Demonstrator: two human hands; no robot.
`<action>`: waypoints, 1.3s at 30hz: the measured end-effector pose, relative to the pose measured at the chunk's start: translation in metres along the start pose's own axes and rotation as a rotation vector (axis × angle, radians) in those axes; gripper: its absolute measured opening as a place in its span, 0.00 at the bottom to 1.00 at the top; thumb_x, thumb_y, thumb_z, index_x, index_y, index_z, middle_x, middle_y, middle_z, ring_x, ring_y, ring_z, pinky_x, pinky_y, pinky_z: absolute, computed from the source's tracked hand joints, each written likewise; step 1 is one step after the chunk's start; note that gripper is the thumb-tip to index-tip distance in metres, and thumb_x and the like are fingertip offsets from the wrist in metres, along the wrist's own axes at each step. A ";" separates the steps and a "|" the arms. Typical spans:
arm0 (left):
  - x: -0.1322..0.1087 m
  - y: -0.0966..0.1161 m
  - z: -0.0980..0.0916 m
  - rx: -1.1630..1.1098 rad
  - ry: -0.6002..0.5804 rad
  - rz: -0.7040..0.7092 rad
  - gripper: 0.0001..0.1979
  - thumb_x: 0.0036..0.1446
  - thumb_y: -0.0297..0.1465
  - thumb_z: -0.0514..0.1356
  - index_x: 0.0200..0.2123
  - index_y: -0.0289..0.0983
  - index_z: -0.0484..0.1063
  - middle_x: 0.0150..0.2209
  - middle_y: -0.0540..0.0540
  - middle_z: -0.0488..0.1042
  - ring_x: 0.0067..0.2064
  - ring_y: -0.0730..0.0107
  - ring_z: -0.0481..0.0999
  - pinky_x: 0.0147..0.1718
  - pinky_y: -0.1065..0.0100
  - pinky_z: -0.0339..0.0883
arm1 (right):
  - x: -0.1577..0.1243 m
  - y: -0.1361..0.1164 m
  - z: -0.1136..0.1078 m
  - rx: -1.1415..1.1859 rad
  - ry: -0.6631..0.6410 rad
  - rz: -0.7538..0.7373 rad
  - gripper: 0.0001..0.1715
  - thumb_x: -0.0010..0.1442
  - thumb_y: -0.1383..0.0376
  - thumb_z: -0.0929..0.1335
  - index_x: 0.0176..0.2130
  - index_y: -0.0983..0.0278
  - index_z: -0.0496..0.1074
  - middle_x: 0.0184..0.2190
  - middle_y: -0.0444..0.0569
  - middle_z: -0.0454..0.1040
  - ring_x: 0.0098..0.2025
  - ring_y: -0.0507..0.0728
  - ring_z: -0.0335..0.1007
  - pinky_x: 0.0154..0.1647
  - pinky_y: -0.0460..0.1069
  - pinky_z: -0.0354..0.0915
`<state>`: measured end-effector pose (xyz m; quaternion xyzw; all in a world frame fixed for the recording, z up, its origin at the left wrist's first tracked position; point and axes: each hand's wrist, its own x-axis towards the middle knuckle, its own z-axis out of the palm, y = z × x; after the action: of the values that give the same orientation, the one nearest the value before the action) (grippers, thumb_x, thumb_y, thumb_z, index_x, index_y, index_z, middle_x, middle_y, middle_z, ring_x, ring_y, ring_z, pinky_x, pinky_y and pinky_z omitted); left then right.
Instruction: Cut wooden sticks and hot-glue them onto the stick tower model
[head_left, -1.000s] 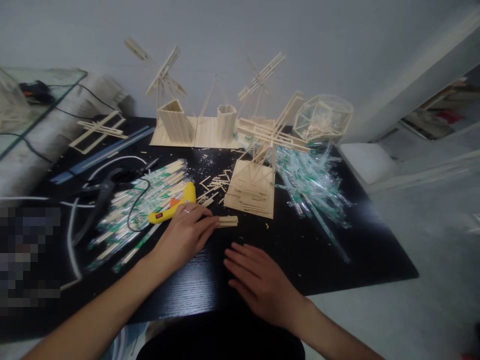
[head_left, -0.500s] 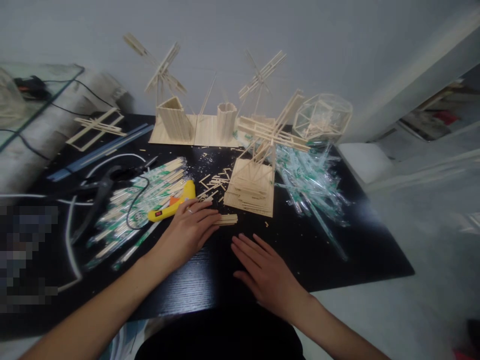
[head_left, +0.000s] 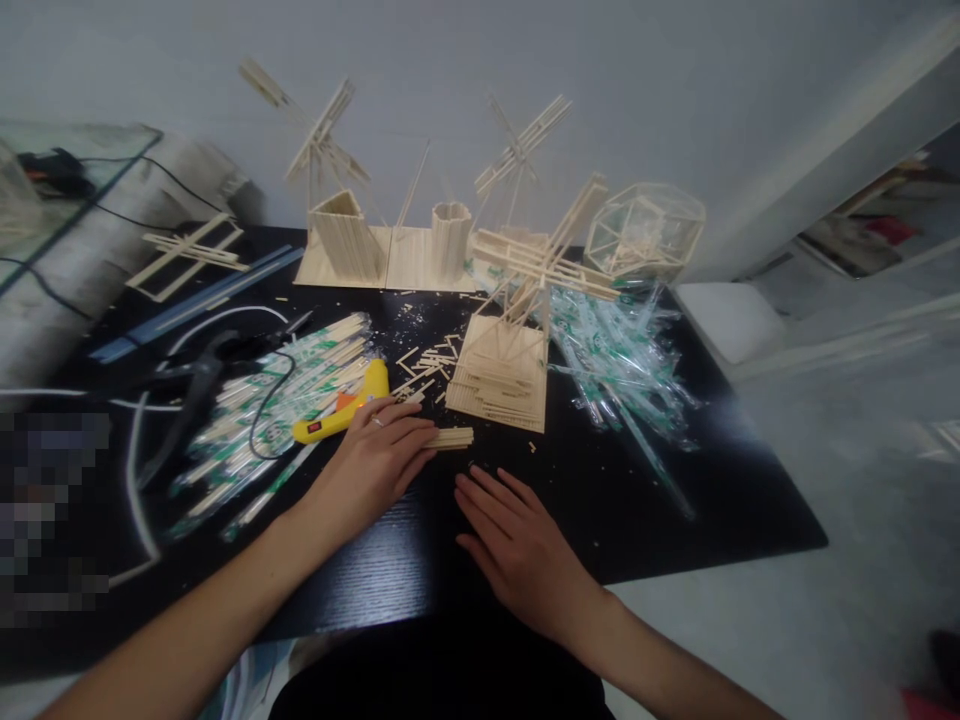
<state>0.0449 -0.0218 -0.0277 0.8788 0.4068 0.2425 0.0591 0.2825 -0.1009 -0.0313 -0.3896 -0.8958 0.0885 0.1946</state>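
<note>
My left hand lies over one end of a small stack of wooden sticks, fingers closed over it; the thumb is hidden. The other end of the stack sticks out past my fingertips. My right hand rests low over the black table, palm down, fingers stretched out and holding nothing. Just behind my left hand lies a yellow glue gun. Beyond the stack stands a windmill model of thin sticks on a square wooden base, with loose stick offcuts to its left.
Plastic-wrapped stick bundles lie left, and crumpled clear wrappers right. A black clamp-like tool and white cable are at the left. Further stick models and a glass polyhedron stand along the back of the black table.
My right hand has shifted slightly left, closer to the stack. The left hand keeps its place on the sticks. The whole view has moved a little.
</note>
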 end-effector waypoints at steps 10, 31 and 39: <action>0.001 0.001 -0.001 -0.001 0.007 -0.003 0.08 0.68 0.30 0.61 0.47 0.39 0.79 0.47 0.45 0.84 0.56 0.56 0.78 0.60 0.49 0.63 | -0.004 -0.002 -0.003 0.093 0.162 0.073 0.12 0.70 0.71 0.67 0.51 0.66 0.77 0.45 0.54 0.82 0.51 0.60 0.77 0.52 0.55 0.75; 0.000 0.000 -0.001 0.002 0.011 0.003 0.08 0.67 0.29 0.60 0.46 0.40 0.79 0.46 0.46 0.83 0.56 0.56 0.77 0.60 0.49 0.62 | 0.042 0.014 -0.006 -0.080 -0.148 0.127 0.10 0.73 0.70 0.64 0.37 0.65 0.70 0.33 0.49 0.74 0.33 0.56 0.74 0.34 0.50 0.69; 0.000 0.000 -0.001 -0.008 0.006 -0.004 0.09 0.68 0.29 0.60 0.47 0.41 0.79 0.46 0.45 0.83 0.56 0.56 0.77 0.60 0.48 0.62 | 0.039 0.016 -0.002 0.003 -0.090 0.151 0.11 0.74 0.71 0.62 0.39 0.66 0.72 0.34 0.50 0.75 0.33 0.56 0.74 0.36 0.51 0.71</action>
<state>0.0443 -0.0219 -0.0268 0.8770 0.4078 0.2464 0.0620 0.2697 -0.0619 -0.0235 -0.4516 -0.8715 0.1217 0.1472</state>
